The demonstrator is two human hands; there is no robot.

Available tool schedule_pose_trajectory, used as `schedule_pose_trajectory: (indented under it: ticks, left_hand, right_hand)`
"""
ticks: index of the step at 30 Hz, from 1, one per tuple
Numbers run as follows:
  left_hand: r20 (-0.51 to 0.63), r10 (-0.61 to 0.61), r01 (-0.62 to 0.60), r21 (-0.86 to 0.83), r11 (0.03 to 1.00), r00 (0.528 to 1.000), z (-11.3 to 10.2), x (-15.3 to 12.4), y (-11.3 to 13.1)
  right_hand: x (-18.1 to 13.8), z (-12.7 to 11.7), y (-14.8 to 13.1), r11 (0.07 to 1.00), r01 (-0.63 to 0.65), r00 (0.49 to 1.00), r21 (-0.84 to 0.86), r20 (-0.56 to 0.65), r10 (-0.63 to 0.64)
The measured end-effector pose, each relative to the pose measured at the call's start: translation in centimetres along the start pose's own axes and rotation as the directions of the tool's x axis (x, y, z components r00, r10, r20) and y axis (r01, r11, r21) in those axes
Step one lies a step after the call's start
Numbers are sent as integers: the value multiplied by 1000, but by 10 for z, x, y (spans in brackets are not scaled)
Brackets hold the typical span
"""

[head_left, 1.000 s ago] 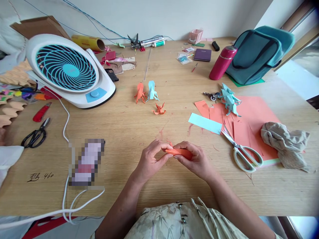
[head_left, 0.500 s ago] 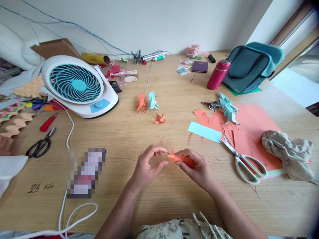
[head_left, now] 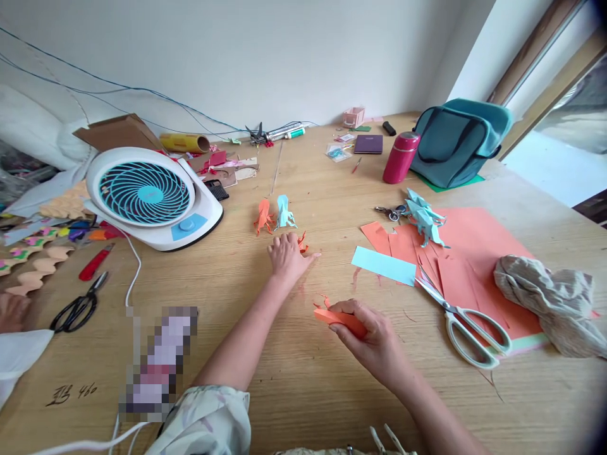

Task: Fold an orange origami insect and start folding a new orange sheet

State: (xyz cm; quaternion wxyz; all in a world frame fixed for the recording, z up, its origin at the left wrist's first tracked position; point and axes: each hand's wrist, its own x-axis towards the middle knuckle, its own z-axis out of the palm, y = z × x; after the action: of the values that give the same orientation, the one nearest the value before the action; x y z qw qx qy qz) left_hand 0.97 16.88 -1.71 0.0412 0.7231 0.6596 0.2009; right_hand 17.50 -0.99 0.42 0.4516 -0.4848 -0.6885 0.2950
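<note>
Wooden table (head_left: 294, 398): fan (head_left: 150, 194), magenta bottle (head_left: 401, 158); orange figure (head_left: 303, 242) partly behind left hand (head_left: 288, 256)

orange paper figure (head_left: 303, 242): partly hidden behind left hand (head_left: 287, 256), contact not discernible; folded orange paper (head_left: 342, 321): one end covered by right hand (head_left: 372, 333); phone (head_left: 159, 363): pixelated, display unreadable; co-worker's hand (head_left: 14, 311): cut off by left edge; grey cloth (head_left: 550, 303): cropped at right edge; clear packet (head_left: 338, 153): contents too small to identify
</note>
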Motion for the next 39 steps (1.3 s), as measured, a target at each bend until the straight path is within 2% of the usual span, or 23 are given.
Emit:
schedule_pose_trajectory:
  ticks: [3,6,8,10,13,16,19,21,23,25,29,34,36,39]
  left_hand:
    - [-14,-75,71,-184,980,997,7,2,4]
    - [-7,-116,108,-318,942,993,2,4,-8]
    - [9,-164,152,-436,887,986,-7,3,-20]
    - [39,-239,218,-572,791,970,-16,-2,-29]
    - [157,-356,340,-770,541,921,-26,-21,-35]
    - [373,-366,467,-858,212,852,-27,-46,-31]
    - [530,-329,533,-841,-90,781,-24,-67,-22]
    - [601,-288,544,-799,-257,746,-23,-79,-15]
    - [650,-227,545,-743,-387,725,-23,-88,-8]
    - [677,-158,544,-690,-479,719,-24,-97,1]
    - [694,-31,557,-604,-570,720,-26,-112,14]
    - [684,88,592,-553,-587,725,-25,-118,15]
    - [652,129,602,-579,-550,747,-24,-117,12]
    - [590,174,599,-671,-437,788,-24,-116,7]
  right_hand:
    - [0,0,2,999,-32,999,3,-36,32]
    - [1,1,4,996,-85,993,5,-82,85]
    - [1,1,4,994,-112,989,12,-99,113]
    - [1,1,4,991,-129,985,16,-111,130]
    - [1,1,4,989,-147,981,12,-129,147]
    - [0,2,6,990,-140,976,3,-170,138]
    - [0,2,9,994,-113,970,-13,-219,108]
    - [0,3,9,994,-112,968,-19,-227,105]
    - [0,5,9,992,-123,972,-30,-206,115]
    - [0,7,9,991,-124,975,-52,-191,112]
    - [-2,8,10,993,-85,978,-86,-196,67]
    - [-2,6,7,994,-44,984,-96,-176,27]
    - [-2,5,5,993,-34,986,-111,-166,15]
    - [-3,4,3,992,-22,990,-126,-138,4]
